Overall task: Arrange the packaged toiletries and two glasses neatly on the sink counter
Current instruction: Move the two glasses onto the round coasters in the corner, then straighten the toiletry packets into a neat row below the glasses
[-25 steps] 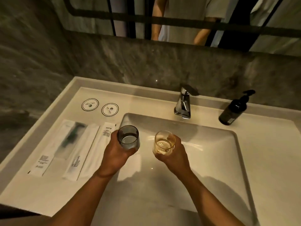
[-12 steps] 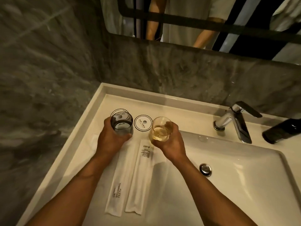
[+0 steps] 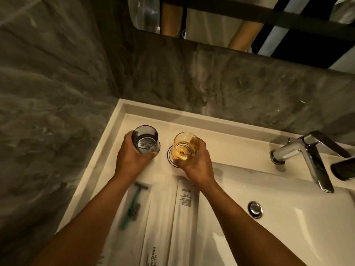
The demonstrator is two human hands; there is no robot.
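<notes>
My left hand (image 3: pixel 132 158) grips a grey tinted glass (image 3: pixel 146 140) over the left round coaster, which the glass almost fully hides. My right hand (image 3: pixel 196 164) grips an amber tinted glass (image 3: pixel 184 146) over the right round coaster (image 3: pixel 170 155), whose scalloped edge shows at the left. Both glasses are upright, at the back left of the white sink counter (image 3: pixel 221 139). Whether they rest on the coasters I cannot tell. Below my hands lie the packaged toiletries: a clear pack with a green razor (image 3: pixel 133 205) and two white paper sleeves (image 3: pixel 185 217) side by side.
A chrome faucet (image 3: pixel 307 156) stands at the right behind the basin (image 3: pixel 288 227), with its drain stopper (image 3: pixel 255 209). A dark bottle (image 3: pixel 343 169) pokes in at the right edge. Grey marble walls close the left and back; a mirror hangs above.
Both hands carried the glasses from above the basin leftward and back to the two coasters. The view followed to the left, so the razor pack shows again between my arms.
</notes>
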